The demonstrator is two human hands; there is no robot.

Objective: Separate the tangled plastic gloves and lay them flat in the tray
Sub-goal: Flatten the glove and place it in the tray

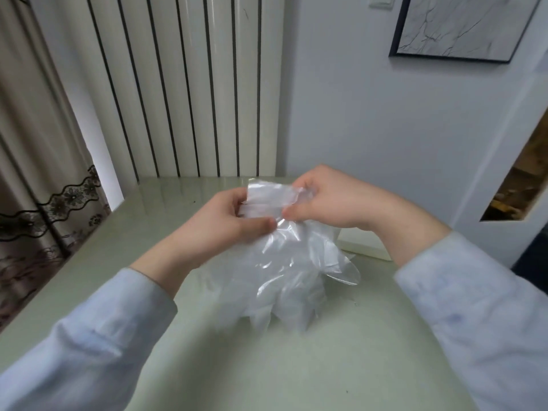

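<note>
Above the surface [296, 366] centre, we hold the clumped plastic gloves [290, 277] by their cuffs, with left hand [231, 221] and right hand [335, 200] fingers [258, 225] pinching. We judge separation barely started; none lies flat.

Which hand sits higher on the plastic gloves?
The right hand: it pinches the plastic gloves nearer the wall, while the left hand grips them slightly lower, closer to you.

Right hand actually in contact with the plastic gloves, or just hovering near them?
Touching. The head view shows the right hand pinching the top edge of the plastic gloves, with film bunched inside its curled fingers.
</note>
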